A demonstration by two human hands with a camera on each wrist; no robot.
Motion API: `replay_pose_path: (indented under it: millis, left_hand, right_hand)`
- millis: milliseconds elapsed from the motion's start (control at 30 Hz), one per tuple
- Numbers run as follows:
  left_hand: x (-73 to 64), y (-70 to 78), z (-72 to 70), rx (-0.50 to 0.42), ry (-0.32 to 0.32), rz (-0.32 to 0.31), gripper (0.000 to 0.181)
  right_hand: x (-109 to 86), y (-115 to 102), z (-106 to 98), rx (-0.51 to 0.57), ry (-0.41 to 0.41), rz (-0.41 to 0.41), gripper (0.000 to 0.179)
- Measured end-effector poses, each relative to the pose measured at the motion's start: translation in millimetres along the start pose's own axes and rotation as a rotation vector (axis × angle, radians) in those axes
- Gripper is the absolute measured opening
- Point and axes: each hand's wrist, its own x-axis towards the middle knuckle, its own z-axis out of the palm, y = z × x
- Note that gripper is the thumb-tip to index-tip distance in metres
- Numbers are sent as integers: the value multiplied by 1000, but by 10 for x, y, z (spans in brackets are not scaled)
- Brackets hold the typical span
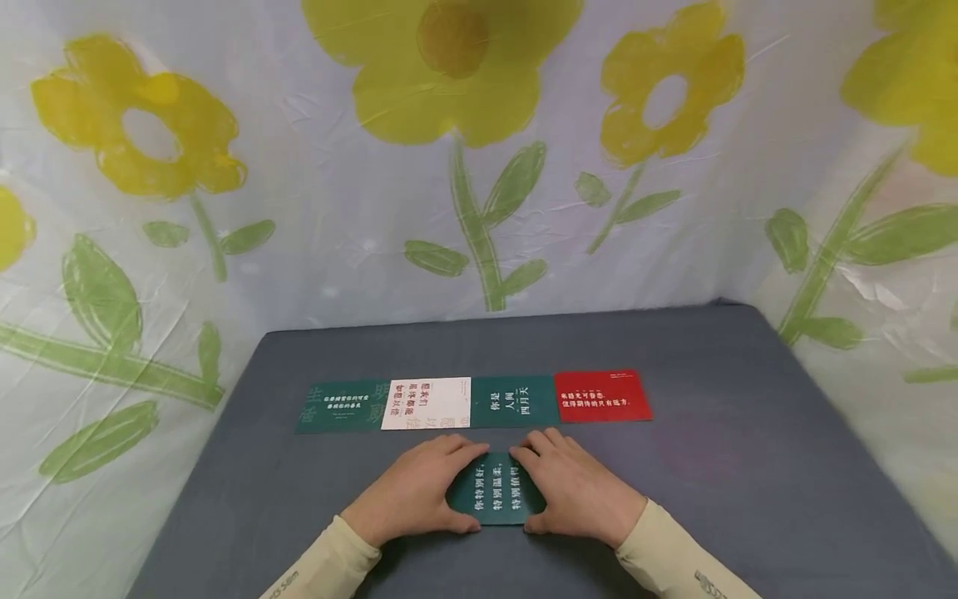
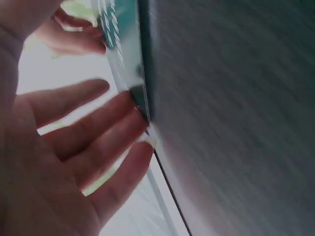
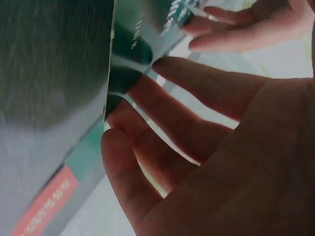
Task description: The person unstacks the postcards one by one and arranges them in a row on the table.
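Observation:
Between my two hands is a green postcard-like card (image 1: 497, 492) with lines of white Chinese characters. My left hand (image 1: 419, 484) grips its left side, fingertips at the far corner and thumb at the near corner. In mirror fashion, my right hand (image 1: 580, 489) holds the right side by the far and near corners. The left wrist view shows the card (image 2: 129, 64) close over the grey surface, fingertips right at its edge. Spread fingers also meet the card (image 3: 130, 42) in the right wrist view. The card's side edges are partly hidden by the hands.
Beyond the hands, a row of cards lies side by side on the grey table (image 1: 748, 499): a green card (image 1: 340, 408), a white card (image 1: 427, 403), another green card (image 1: 515, 401) and a red card (image 1: 603, 396). A flowered curtain (image 1: 337, 249) surrounds the table.

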Motion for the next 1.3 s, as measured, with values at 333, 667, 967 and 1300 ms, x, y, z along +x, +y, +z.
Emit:
replay_pose_path:
  millis: [333,667,967,1300]
  left_hand:
    - [760,521,-72,170,96,39,94]
    - [1893,1009,-15,163,94,67,92]
    - [2564,1299,-9,219,38,87,95]
    - [2925,1508,190,238,-19,66,92]
  right_hand:
    - [-244,646,-367,80,36,118,84]
    - [-505,1560,-722,80,49,251,84]
    - [-588,2138,-873,70,36,313,84]
    - [-691,2435,-836,95,-15,356,88]
